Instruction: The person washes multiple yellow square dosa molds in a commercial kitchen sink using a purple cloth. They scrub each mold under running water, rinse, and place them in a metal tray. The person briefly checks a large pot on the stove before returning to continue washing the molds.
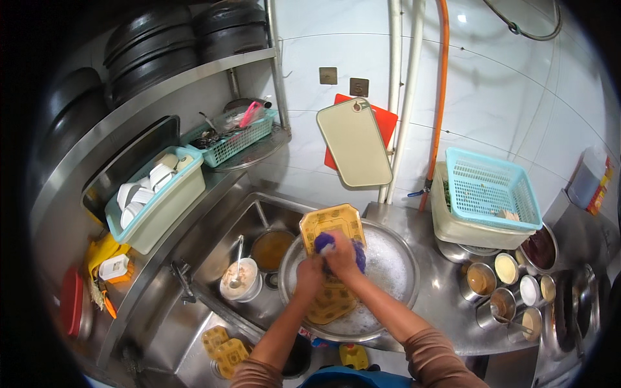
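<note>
Over a wide metal basin of foamy water, a patterned yellow tray with cut corners is held tilted. My left hand grips its near-left edge; the fingertips are hidden. In my right hand is a bunched purple cloth or mesh scrubber, pressed against the tray's face. The right hand is slightly blurred. Below both hands, more yellow trays of the same pattern lie in the suds.
Left of the basin, a sink holds a white bowl with a ladle. Smaller yellow trays lie in the near-left sink. A faucet juts between. At right stand a blue basket and several metal seasoning pots.
</note>
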{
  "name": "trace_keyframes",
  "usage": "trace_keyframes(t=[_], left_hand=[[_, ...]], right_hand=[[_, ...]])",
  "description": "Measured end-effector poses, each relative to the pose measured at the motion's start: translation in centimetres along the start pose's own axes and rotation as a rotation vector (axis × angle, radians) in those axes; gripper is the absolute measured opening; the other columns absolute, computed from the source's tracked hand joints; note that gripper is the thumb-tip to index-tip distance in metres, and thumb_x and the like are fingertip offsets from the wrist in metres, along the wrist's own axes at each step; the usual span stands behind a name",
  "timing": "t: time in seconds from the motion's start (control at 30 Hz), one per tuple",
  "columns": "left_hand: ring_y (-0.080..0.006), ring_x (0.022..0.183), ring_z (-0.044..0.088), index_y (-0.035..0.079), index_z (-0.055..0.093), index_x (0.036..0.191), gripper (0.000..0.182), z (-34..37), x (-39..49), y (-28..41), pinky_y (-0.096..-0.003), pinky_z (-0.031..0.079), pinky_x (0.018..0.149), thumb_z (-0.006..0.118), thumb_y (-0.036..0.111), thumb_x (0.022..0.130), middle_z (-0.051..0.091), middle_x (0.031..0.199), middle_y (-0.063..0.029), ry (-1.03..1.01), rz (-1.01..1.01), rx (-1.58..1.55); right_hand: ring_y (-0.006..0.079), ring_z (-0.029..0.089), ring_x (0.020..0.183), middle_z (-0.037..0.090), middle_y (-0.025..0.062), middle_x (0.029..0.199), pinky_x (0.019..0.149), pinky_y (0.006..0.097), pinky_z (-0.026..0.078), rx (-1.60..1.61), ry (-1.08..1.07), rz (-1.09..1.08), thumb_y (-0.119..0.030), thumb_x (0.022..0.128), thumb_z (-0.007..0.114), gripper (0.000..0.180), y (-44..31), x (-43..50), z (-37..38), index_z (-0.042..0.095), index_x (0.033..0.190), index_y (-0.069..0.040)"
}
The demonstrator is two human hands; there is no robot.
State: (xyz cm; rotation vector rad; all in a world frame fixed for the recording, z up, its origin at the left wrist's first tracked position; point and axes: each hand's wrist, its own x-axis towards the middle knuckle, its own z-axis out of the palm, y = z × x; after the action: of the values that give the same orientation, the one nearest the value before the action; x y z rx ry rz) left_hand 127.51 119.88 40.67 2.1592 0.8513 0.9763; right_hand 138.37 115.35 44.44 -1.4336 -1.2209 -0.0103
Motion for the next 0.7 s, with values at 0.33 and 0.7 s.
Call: trace_keyframes(t=[0.33, 0.7], left_hand=[[-0.0185, 0.076, 0.056, -0.004, 0.057, 0.099, 0.033, -0.1, 1.5, -2.0, -0.0311, 0.044, 0.072, 0.047, 0.026, 0.090, 0.061, 0.086, -0.0148, 0.200, -0.358, -0.742], [-0.0369, 0.080, 0.059, -0.001, 0.056, 0.101, 0.029, -1.6, 0.0, 1.6, -0.0395, 0.045, 0.071, 0.056, 0.018, 0.079, 0.061, 0.083, -0.0223, 0.034, -0.022, -0.006]], right_hand=[[0.0325, 0.050, 0.104, 0.052, 0.0157, 0.110, 0.087, 0.0386, 0.039, -0.029, -0.144, 0.056, -0.002, 0.065, 0.057, 0.040, 0.1, -4.0, 2.2, 0.052, 0.105, -0.004], [0.0322, 0.056, 0.084, 0.057, 0.0150, 0.094, 0.073, 0.0351, 0.045, -0.022, 0.045, 0.154, 0.002, 0.069, 0.056, 0.025, 2.0, 1.1, -1.9, 0.055, 0.093, -0.004]])
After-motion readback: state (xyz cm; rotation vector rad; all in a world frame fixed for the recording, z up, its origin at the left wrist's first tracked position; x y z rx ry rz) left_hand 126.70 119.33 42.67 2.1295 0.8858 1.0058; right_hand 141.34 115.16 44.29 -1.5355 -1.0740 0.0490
